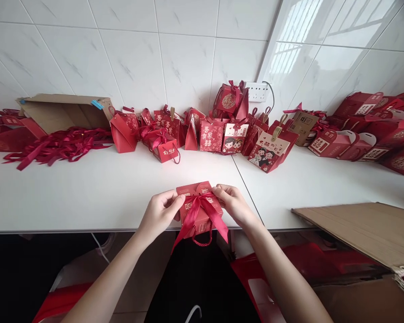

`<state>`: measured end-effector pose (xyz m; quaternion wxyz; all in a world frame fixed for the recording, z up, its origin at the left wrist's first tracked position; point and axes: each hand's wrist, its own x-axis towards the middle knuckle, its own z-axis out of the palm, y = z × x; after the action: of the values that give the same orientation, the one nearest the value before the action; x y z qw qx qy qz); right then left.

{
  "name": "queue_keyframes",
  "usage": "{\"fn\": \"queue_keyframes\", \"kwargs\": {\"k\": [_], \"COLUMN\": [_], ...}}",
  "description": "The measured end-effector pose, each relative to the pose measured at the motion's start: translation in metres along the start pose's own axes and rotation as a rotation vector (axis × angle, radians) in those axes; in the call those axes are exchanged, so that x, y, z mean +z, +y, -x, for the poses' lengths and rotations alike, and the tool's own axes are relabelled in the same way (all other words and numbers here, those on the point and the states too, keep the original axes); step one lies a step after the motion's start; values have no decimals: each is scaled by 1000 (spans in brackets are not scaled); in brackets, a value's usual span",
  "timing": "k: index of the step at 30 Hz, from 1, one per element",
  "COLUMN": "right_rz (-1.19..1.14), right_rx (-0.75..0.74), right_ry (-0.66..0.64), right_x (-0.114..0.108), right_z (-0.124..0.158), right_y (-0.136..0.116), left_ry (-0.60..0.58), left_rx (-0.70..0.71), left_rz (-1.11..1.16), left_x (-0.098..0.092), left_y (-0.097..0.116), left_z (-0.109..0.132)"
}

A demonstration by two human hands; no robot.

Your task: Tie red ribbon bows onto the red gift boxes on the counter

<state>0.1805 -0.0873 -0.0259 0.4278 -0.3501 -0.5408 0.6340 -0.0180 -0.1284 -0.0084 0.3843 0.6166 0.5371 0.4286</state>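
- Where the white table [104, 188] ends nearest the person, the red gift box [202, 220] is steadied from both sides, probably so that the ribbon tails can hang free.
- Left hand [160, 211]: pinched shut on the red satin ribbon [195, 211] at the box top, with the wrist bent inward.
- Right hand [234, 204]: pinched likewise on the ribbon's far side, with the forearm angled in.
- Finished gift boxes [234, 137] are ranked along the wall.

A home packing corner: white-tiled wall [138, 58], white counter [87, 188], rows of red gift boxes [222, 130], cardboard cartons [63, 112].
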Motion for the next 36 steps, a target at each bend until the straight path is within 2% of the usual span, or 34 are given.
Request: {"fn": "queue_keyframes", "kwargs": {"k": [3,6,10,12,14,15,16,18,20,21,27,30,36], "right_rz": [-99,-125,49,244,421,479,507,476,393,359,433,380,298], "right_rx": [38,68,15,24,83,116,137,145,130,120,108,94,158], "right_ry": [34,62,108,106,55,21,-10,-52,-67,-66,-73,-116,-218], "right_x": [2,4,-4,-10,-13,-13,-12,-10,-8,-7,3,7,-4], "right_z": [-4,-5,11,26,42,49,54,59,60,60,65,67,71], "right_y": [6,7,-1,-8,-12,-14,-14,-13,-10,-9,-8,-8,-7], "left_ry": [73,114,11,96,271,317,312,181,43,12,55,57,41], "left_rx": [52,43,-85,-70,53,132,203,281,262,237,184,189,180], "left_rz": [-11,16,-4,-83,-179,-225,-271,-354,-405,-416,-387,-367,-366], "left_x": [6,11,3,-4,-9,-10,-9,-3,6,10,18,17,17], "left_y": [-6,-8,1,11,22,27,31,36,36,35,24,22,21], "left_z": [-2,-1,4,4,1,-2,-5,-11,-15,-16,-18,-19,-19]}}
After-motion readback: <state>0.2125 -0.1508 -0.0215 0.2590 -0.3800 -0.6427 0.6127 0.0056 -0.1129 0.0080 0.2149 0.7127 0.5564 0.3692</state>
